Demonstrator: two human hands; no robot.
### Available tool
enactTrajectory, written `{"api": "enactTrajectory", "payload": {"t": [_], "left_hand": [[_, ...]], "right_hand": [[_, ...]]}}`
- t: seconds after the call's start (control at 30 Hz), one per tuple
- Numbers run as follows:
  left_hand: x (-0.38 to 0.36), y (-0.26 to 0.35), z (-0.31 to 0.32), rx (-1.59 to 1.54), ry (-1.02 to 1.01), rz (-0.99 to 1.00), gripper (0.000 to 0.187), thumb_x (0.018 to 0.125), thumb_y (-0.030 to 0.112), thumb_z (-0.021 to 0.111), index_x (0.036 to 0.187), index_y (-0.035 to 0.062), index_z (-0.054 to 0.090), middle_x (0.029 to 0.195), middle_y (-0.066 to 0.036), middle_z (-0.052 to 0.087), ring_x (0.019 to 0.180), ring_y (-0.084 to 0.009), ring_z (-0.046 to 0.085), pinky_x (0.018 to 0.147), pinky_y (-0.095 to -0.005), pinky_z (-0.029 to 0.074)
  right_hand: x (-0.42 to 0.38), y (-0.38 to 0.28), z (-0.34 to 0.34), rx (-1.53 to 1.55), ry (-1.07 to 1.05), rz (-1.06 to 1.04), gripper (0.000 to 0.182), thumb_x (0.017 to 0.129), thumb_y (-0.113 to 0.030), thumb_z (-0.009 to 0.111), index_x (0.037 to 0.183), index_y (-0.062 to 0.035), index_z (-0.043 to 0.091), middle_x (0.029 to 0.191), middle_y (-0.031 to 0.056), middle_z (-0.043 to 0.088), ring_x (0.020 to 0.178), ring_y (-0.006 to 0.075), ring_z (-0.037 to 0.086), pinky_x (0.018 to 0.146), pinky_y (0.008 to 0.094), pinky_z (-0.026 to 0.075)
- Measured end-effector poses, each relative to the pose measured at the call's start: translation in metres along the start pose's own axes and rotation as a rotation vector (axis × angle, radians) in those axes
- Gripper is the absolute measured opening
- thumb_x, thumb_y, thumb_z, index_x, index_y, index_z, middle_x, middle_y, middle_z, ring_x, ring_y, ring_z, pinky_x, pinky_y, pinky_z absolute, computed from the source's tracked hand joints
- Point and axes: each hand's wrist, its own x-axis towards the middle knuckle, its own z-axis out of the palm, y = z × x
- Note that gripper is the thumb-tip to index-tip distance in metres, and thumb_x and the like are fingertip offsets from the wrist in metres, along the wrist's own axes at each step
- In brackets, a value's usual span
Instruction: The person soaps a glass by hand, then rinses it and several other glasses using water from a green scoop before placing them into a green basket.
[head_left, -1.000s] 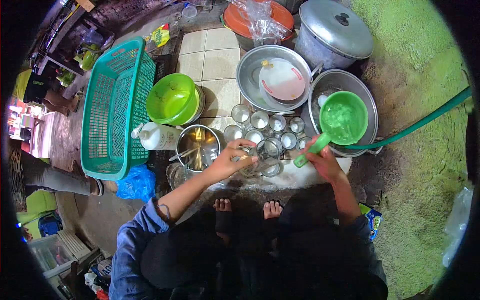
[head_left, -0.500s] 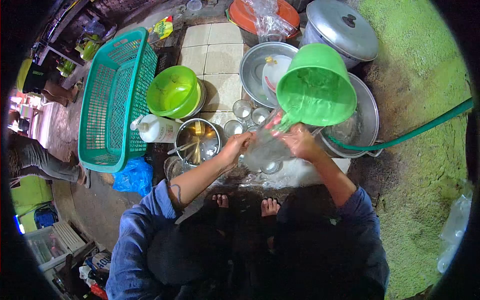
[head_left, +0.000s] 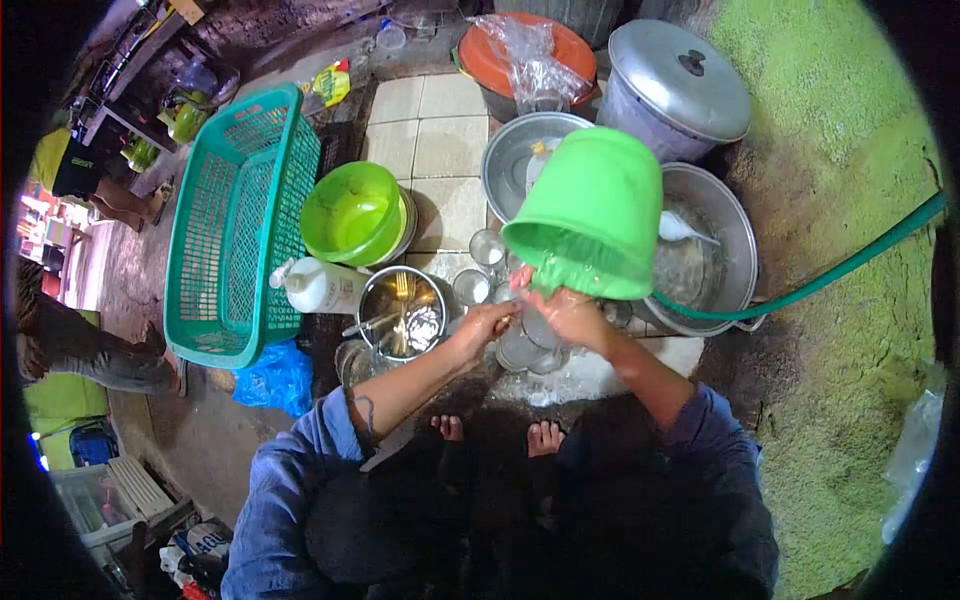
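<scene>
A tilted green bucket (head_left: 590,205) hangs over my hands, its mouth low and facing me, with water at its rim. Under that rim my right hand (head_left: 565,315) is closed, its grip partly hidden by the bucket and water. My left hand (head_left: 490,325) has its fingers pressed together near several wet glasses (head_left: 525,350); what it holds is too blurred to name. Left of it stands a metal bowl (head_left: 375,345) with golden forks and other cutlery. More glasses (head_left: 487,247) stand just beyond my hands.
A teal basket (head_left: 185,270) lies at the left, beside a green bowl (head_left: 350,212) and a white bottle (head_left: 325,287). At the right, a green hose (head_left: 860,265) runs into a metal basin (head_left: 745,230). A lidded pot (head_left: 685,80) stands behind. Another person's leg (head_left: 95,350) is far left.
The bucket has moved left and tipped further down. My right hand has shifted left, closer to my left hand. A white ladle-like item now shows in the right basin.
</scene>
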Motion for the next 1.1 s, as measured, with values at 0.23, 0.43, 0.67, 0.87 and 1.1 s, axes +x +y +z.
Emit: {"api": "enactTrajectory", "payload": {"t": [0.23, 0.43, 0.67, 0.87, 1.1], "left_hand": [[-0.007, 0.007, 0.006, 0.286, -0.009, 0.181, 0.024, 0.082, 0.025, 0.061, 0.079, 0.0021, 0.069, 0.063, 0.001, 0.054, 0.062, -0.0080, 0.046, 0.057, -0.0268, 0.035], [-0.027, 0.021, 0.017, 0.745, -0.154, 0.427, 0.033, 0.079, 0.039, 0.068, 0.092, 0.0096, 0.072, 0.103, -0.008, 0.068, 0.093, -0.0174, 0.060, 0.083, -0.0314, 0.047], [-0.055, 0.019, 0.012, 1.718, -0.140, 0.719, 0.037, 0.081, 0.046, 0.061, 0.091, 0.0113, 0.070, 0.113, 0.003, 0.064, 0.110, -0.0162, 0.051, 0.103, -0.0534, 0.026], [-0.053, 0.013, -0.002, 2.214, -0.178, 0.902, 0.024, 0.082, 0.031, 0.054, 0.094, 0.0168, 0.071, 0.105, 0.004, 0.065, 0.111, -0.0169, 0.050, 0.107, -0.0625, 0.014], [-0.071, 0.030, 0.004, 2.354, -0.296, 0.562, 0.020, 0.081, 0.024, 0.053, 0.084, 0.0175, 0.071, 0.115, 0.003, 0.063, 0.112, -0.0189, 0.051, 0.107, -0.0660, 0.011]], "right_hand": [[-0.001, -0.022, 0.012, 0.012, 0.268, 0.007, 0.012, 0.078, -0.005, 0.055, 0.085, 0.0030, 0.061, 0.075, 0.0179, 0.059, 0.068, 0.0306, 0.057, 0.068, 0.0415, 0.046], [-0.025, -0.032, -0.054, -0.016, 0.540, 0.226, 0.016, 0.081, -0.009, 0.058, 0.092, 0.0023, 0.057, 0.074, 0.0138, 0.058, 0.065, 0.0241, 0.055, 0.064, 0.0377, 0.045], [-0.090, 0.008, -0.134, -0.266, 0.650, 0.537, 0.026, 0.084, -0.013, 0.049, 0.107, -0.0024, 0.054, 0.081, 0.0156, 0.061, 0.075, 0.0242, 0.061, 0.067, 0.0376, 0.046], [-0.115, 0.085, -0.156, -0.816, 0.128, 1.040, 0.040, 0.081, -0.016, 0.048, 0.119, -0.0027, 0.053, 0.107, 0.0263, 0.060, 0.101, 0.0420, 0.057, 0.087, 0.0510, 0.044], [-0.109, 0.074, -0.178, 0.952, 0.211, 0.898, 0.020, 0.085, -0.021, 0.057, 0.098, -0.0064, 0.054, 0.066, 0.0003, 0.045, 0.057, 0.0051, 0.041, 0.048, 0.0171, 0.031]]}}
